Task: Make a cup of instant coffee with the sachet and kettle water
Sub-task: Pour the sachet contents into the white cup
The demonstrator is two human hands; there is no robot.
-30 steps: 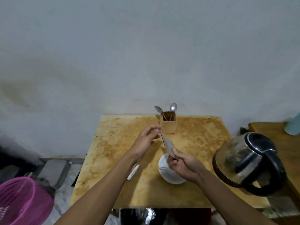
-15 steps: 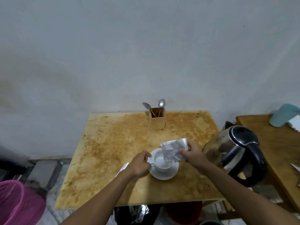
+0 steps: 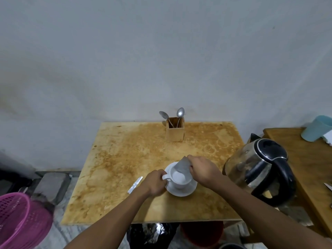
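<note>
Both forearms are bare to the frame edge, sleeveless; the left hand [image 3: 156,183] and right hand [image 3: 203,170] wear nothing.

No legible text, label, brand, number or sign appears on the sachet [image 3: 182,166], kettle [image 3: 258,169] or any other item.

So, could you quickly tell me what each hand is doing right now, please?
Left hand: closed on the cup handle.
Right hand: closed on the sachet, tipped over the cup.
</note>
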